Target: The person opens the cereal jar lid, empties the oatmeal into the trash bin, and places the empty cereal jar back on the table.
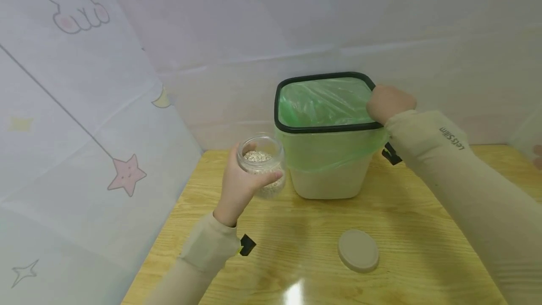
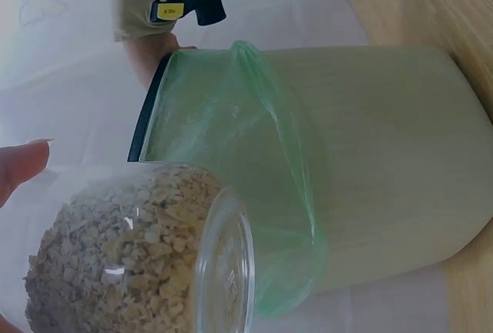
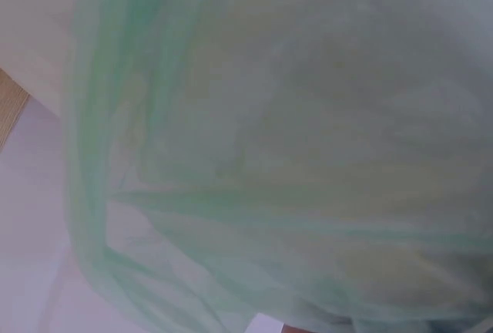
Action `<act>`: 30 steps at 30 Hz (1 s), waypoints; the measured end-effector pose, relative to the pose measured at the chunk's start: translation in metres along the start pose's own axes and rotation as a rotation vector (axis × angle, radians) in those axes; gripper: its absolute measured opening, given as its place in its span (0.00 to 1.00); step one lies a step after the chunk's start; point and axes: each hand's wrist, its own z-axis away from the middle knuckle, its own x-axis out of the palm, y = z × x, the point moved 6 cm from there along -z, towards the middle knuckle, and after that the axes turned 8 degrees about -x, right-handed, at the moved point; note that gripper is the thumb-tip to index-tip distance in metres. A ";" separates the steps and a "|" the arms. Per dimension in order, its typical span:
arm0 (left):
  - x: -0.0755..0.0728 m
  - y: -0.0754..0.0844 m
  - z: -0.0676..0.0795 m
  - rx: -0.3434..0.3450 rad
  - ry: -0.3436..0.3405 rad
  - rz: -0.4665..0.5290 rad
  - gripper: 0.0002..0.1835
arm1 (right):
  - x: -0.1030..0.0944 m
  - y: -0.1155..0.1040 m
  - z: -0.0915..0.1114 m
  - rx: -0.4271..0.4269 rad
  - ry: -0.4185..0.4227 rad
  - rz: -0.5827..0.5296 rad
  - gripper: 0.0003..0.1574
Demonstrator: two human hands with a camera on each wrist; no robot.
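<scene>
Your left hand point(image 1: 238, 185) is grasping a clear jar point(image 1: 270, 167), fingers and thumb wrapping its sides, while your right hand point(image 1: 389, 102) is gripping a bin point(image 1: 328, 185) at the right of its rim, the fingertips hiding from view. Wood-grain table point(image 1: 271, 267) is spreading beneath the scene. Pale and straight-sided, the bin is standing upright on it, its mouth wearing a black rim point(image 1: 330, 129). Thin, translucent green, a plastic liner point(image 1: 323, 102) is covering the inside and draping in creases down the outer wall. Your jar, uncapped and see-through, is hanging above the table near the bin's left side, its round mouth facing up. Nearer you, a round beige lid point(image 1: 358, 251) is lying flat. Small, dry-looking beige flakes point(image 2: 139, 248) are heaping up inside the glass-clear walls.
</scene>
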 end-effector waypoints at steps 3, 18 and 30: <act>-0.003 0.005 -0.006 0.003 0.011 -0.007 0.48 | 0.001 0.000 0.000 0.001 0.003 -0.004 0.14; -0.012 0.018 -0.028 0.021 0.041 -0.037 0.47 | 0.000 -0.001 0.000 0.007 0.002 0.001 0.15; -0.013 0.036 -0.043 0.045 0.061 -0.047 0.47 | 0.001 0.000 -0.001 0.014 -0.008 0.001 0.16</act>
